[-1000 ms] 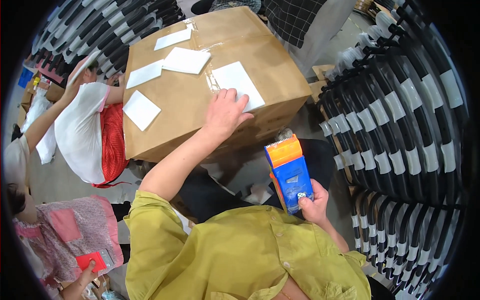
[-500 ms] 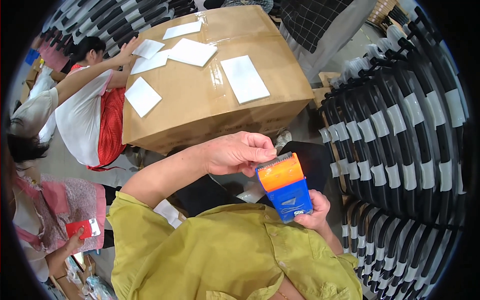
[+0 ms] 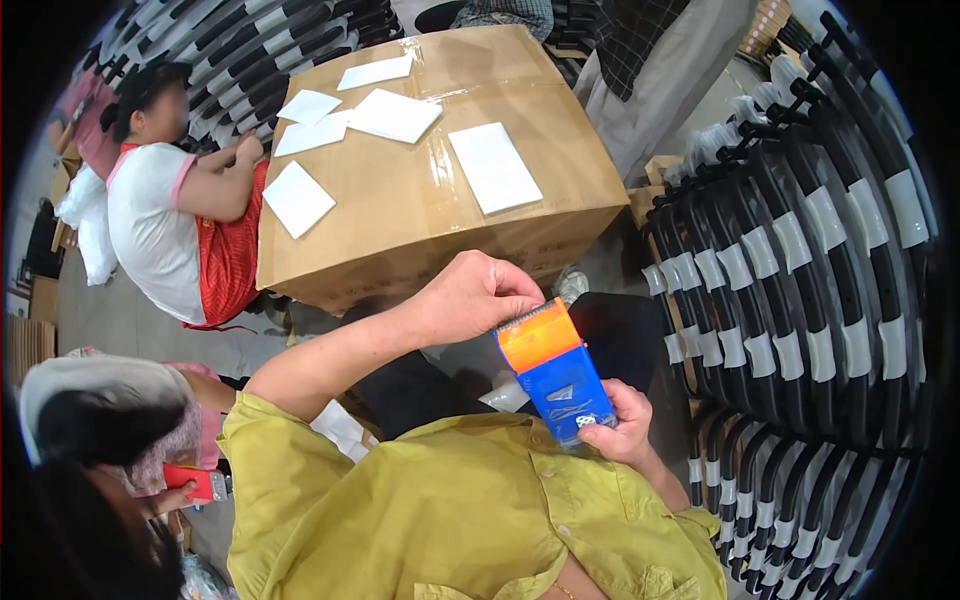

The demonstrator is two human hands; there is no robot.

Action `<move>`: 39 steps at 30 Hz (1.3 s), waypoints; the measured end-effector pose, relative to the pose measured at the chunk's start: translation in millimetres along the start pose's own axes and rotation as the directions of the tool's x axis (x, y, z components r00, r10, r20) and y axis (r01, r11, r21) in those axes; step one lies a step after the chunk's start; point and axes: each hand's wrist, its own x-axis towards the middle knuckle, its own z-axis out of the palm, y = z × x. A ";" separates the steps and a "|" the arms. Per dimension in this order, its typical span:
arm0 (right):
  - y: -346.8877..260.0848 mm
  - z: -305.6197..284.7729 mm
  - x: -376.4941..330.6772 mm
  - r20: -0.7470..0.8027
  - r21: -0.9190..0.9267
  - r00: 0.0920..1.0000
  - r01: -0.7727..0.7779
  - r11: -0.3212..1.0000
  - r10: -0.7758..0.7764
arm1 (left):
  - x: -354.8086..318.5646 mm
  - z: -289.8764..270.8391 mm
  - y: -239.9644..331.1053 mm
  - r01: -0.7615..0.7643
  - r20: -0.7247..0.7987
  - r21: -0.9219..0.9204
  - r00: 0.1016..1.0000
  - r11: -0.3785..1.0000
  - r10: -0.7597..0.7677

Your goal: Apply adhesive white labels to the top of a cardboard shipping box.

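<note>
My right hand [image 3: 622, 428] grips the lower, blue end of a hand-held tape dispenser [image 3: 562, 385], its thumb on the front near a small black-and-white mark. The dispenser's upper part is orange with a toothed cutting edge, and it tilts up and to the left in front of my chest. At that toothed edge my left hand [image 3: 480, 295] has its thumb and forefinger pinched together. Whatever lies between those fingertips is too small to make out. Both hands are above my lap, just on the near side of a large cardboard box [image 3: 400, 215].
Several white sheets [image 3: 495, 168] lie on the box. At right stand stacked black curved tubes [image 3: 790, 290] with white wraps. A seated person [image 3: 165, 200] in white and red is beyond the box's left side; another person [image 3: 110, 400] at lower left holds a red dispenser [image 3: 195, 482].
The tape dispenser and both hands have shifted slightly left. A co-worker's arm has drawn back from the sheets, and that person now bends forward at lower left. The seated person has turned their head.
</note>
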 end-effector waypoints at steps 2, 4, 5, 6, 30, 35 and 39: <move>-0.6 0.5 -0.5 -0.002 -0.003 0.998 -0.062 0.998 0.062 | 0.0 -1.3 2.8 0.008 -0.001 0.020 1.000 1.000 -0.008; -0.9 0.6 -1.0 0.021 0.000 0.996 -0.085 0.996 0.085 | -0.3 -3.4 2.0 0.024 -0.007 0.036 1.000 0.999 -0.024; -0.7 0.3 1.3 0.022 0.000 0.996 -0.088 0.996 0.088 | 0.9 -6.7 -0.8 0.086 0.049 -0.095 0.995 0.992 -0.082; -1.0 0.3 4.5 0.019 -0.005 0.999 -0.039 0.999 0.039 | 0.6 -9.7 -3.0 0.155 0.112 -0.222 0.985 0.963 -0.133; 3.0 8.6 17.5 0.025 0.084 0.997 -0.076 0.994 0.074 | 2.0 -26.6 -16.9 0.089 0.090 -0.192 0.993 0.977 -0.073; -6.1 5.5 22.7 -0.066 0.209 0.943 -0.308 0.928 0.328 | 20.7 -40.7 -4.7 0.146 -0.066 -0.073 0.986 0.987 -0.151; -12.8 -6.4 22.8 -0.081 0.148 0.932 -0.339 0.929 0.353 | 50.6 -77.5 -10.0 0.047 -0.363 0.058 0.931 0.997 -0.023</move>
